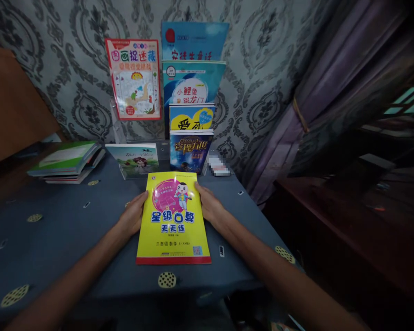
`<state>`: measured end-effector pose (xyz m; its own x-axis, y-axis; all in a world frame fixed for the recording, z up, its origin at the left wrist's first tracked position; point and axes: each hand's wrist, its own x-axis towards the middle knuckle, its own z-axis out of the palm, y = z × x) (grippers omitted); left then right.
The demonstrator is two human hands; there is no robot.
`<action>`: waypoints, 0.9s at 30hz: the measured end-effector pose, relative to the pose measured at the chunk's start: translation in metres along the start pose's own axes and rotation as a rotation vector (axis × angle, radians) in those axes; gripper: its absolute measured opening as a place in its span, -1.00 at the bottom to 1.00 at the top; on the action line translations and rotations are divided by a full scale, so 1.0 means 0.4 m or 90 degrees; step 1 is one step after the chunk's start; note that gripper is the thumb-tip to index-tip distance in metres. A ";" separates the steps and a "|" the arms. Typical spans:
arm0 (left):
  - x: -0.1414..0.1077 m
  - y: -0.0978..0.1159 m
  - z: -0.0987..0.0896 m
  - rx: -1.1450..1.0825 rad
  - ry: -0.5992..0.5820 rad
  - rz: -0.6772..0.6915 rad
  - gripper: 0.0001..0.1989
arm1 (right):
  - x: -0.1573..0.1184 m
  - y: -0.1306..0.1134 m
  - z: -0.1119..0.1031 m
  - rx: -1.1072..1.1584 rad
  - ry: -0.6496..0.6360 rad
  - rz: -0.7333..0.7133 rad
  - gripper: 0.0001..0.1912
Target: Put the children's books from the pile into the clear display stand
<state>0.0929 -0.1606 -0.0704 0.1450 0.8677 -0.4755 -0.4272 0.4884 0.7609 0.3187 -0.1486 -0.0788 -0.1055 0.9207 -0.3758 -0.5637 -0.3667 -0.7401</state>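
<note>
A yellow workbook (173,243) with a red bottom edge faces me, its cover showing a pink circle and a cartoon figure. My left hand (134,214) grips its left edge and my right hand (207,202) its right edge; the fingers behind the book are hidden. Just beyond it, a tiered stand holds several upright books, among them a dark blue book (189,151), a yellow and blue book (192,118), a teal book (195,82) and a blue book (195,39). Left of these stand a red-bordered picture book (136,80) and, lower down, a green-covered book (134,161).
A stack of books (65,158) lies at the table's left back. On the right, near the stand, is a small blurred-out item (219,165). The dark blue tablecloth (100,248) ends at the front and right edges. A purple curtain (290,115) hangs at right, beside dark red furniture (338,230).
</note>
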 end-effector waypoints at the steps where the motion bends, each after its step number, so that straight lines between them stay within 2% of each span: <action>1: 0.002 -0.001 -0.001 -0.004 -0.003 -0.005 -0.66 | 0.007 -0.005 0.006 0.004 0.002 0.015 -0.80; 9: 0.010 -0.012 -0.001 -0.027 -0.041 -0.001 -0.67 | 0.025 0.005 0.009 0.000 -0.020 0.064 -0.67; 17: -0.012 0.003 0.015 -0.001 0.004 -0.010 -0.66 | -0.006 0.001 -0.014 -0.027 -0.034 0.014 -0.77; 23: 0.002 -0.003 -0.002 -0.040 -0.020 0.009 -0.71 | -0.015 0.009 -0.022 -0.031 -0.047 -0.006 -0.82; 27: 0.003 -0.002 -0.008 -0.041 -0.017 0.007 -0.75 | -0.015 0.010 -0.015 -0.051 -0.018 -0.013 -0.87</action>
<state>0.0906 -0.1603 -0.0731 0.1631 0.8752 -0.4554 -0.4859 0.4729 0.7350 0.3221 -0.1562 -0.0831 -0.1174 0.9313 -0.3449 -0.4987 -0.3556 -0.7905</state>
